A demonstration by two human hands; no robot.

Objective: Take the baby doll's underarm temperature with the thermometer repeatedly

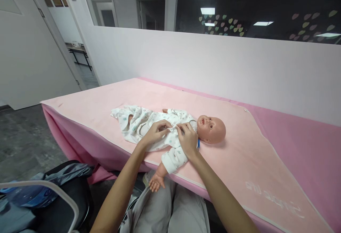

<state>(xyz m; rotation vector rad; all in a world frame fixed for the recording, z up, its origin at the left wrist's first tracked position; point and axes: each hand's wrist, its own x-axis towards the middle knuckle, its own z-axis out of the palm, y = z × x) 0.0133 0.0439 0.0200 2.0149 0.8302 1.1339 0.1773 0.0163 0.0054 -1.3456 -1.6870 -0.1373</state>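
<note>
A baby doll (211, 130) lies on its back on the pink table, its bald head to the right. It wears a white patterned romper (172, 139) that spreads loosely over the legs at the left. On the chest, my left hand (158, 130) pinches the edge of the cloth. Just to its right, my right hand (187, 137) pinches the same front edge near the collar. Any fastener between my fingertips is too small to make out. One doll arm (158, 179) hangs over the near table edge. A blue bit (198, 143) shows beside the neck.
A pink cover (266, 176) drapes over the table. Behind it stands a white wall (213, 62) with a dark window above. At the lower left is a black chair (71, 194) with clothing and a blue-tinted plastic bottle (34, 195).
</note>
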